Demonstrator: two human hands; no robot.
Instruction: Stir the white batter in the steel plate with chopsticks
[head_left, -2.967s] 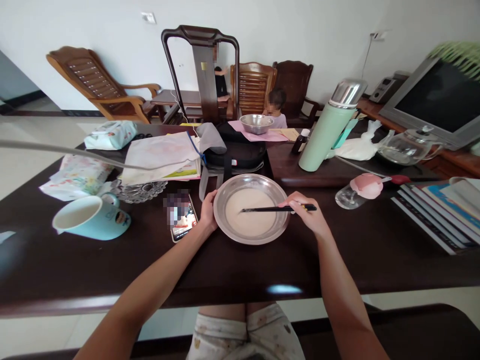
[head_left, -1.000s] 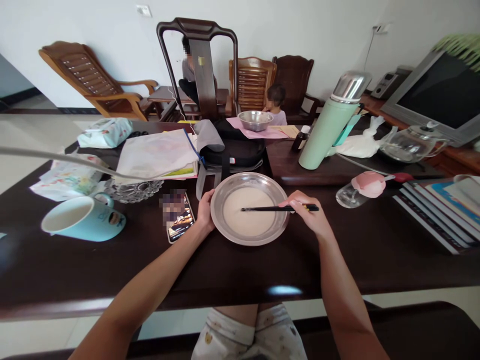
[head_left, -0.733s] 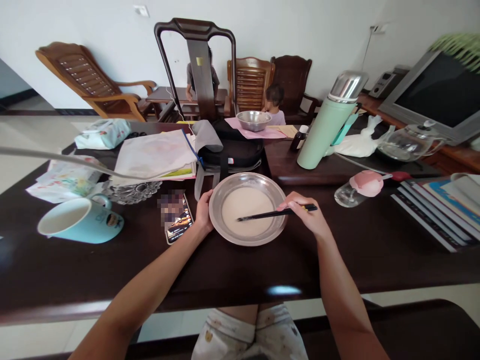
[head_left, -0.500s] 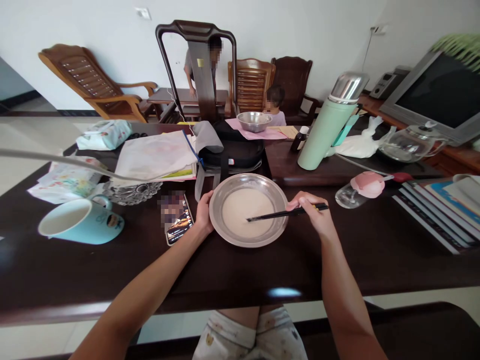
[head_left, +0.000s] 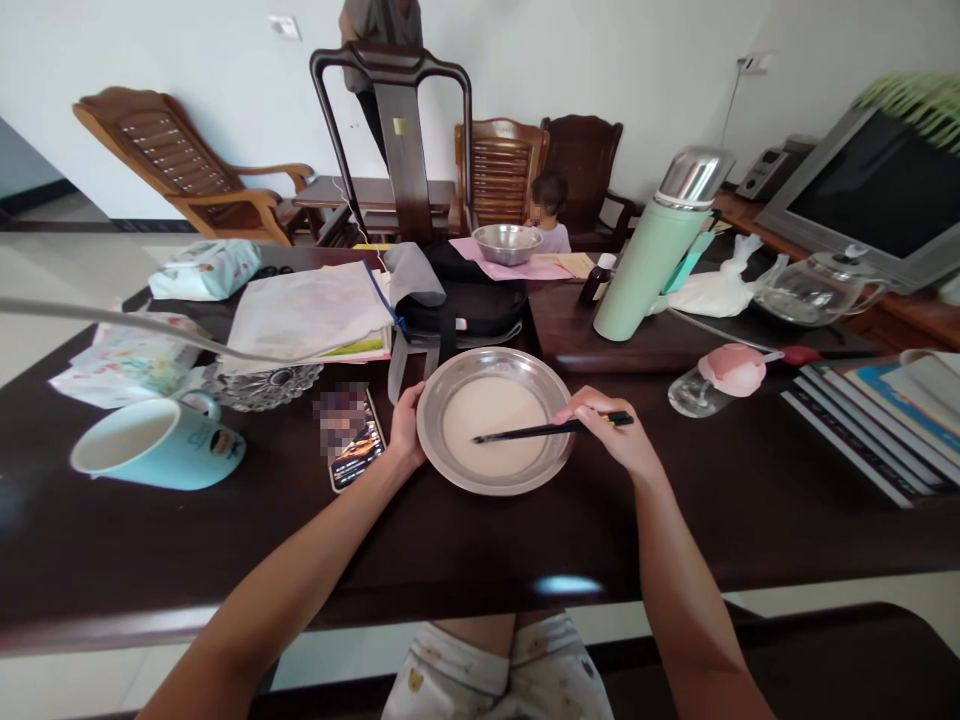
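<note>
A round stainless steel bowl [head_left: 495, 484] stands on the dark table in front of me. A pale, milky batter-like liquid [head_left: 491, 405] fills its bottom. My left hand [head_left: 407, 430] grips the bowl's left rim, thumb on top and the other fingers mostly hidden beneath the side. Black chopsticks [head_left: 525, 431] are held in my right hand [head_left: 609, 428] over the bowl's right rim. Their tips are in the liquid, left of its middle. They lie so close together that I cannot tell their number.
Left of the bowl are a phone [head_left: 358, 455], a light-blue mug [head_left: 169, 445] and a glass dish [head_left: 262, 385]. A black bag [head_left: 472, 305] sits behind it. Rightward stand a green thermos [head_left: 652, 250], a pink-lidded cup [head_left: 720, 378] and books [head_left: 877, 430]. Two people are beyond the table.
My right hand and the chopsticks have moved left, their tips shifting left through the liquid. My left hand stays on the bowl. The person behind the tall chair has straightened up.
</note>
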